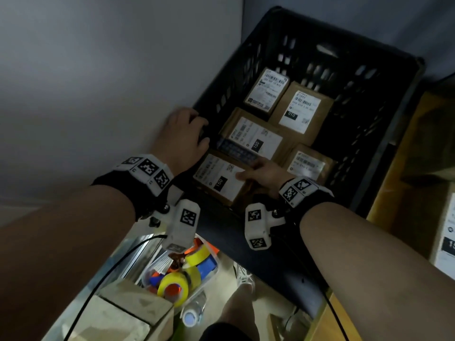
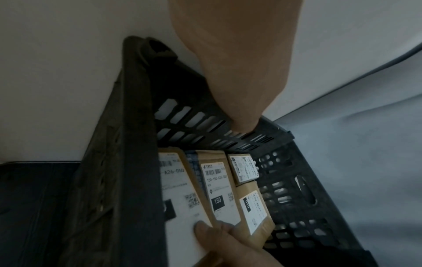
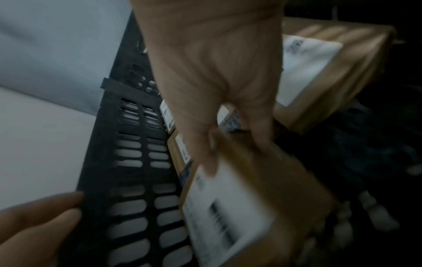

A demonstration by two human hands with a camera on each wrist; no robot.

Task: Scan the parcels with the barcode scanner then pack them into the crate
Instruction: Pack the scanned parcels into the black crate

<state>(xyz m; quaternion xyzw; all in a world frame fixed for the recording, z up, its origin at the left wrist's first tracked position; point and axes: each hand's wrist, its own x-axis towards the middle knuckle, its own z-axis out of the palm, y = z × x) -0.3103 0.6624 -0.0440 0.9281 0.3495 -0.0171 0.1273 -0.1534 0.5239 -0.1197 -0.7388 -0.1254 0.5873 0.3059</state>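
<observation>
Right hand [image 1: 264, 177] grip: thumb on the white label, fingers curled over the near edge of a brown cardboard parcel [image 1: 219, 179], pinching it; parcel sits low inside the black slotted crate [image 1: 384, 134], at the near-left corner, close against the left wall. Left hand [image 1: 183, 136] grip: fingers hooked over the crate's left rim, just outboard of the parcel, holding the rim and nothing else. Beyond the right grip lie four more labelled parcels [image 1: 253, 137], packed edge to edge on the crate floor. No barcode scanner visible in any view. Judgement on handling: small, flat, rigid carton; one-hand carry suggests it is light. Corners and edges should take a pinch well; the glossy label under the thumb is likely the slickest surface, so bare cardboard either side of it looks the better purchase. Risk: snagging on the wall slots or riding up on the neighbour ahead of the grip. Right-wrist view is motion-blurred; exact seating cannot be told.
</observation>
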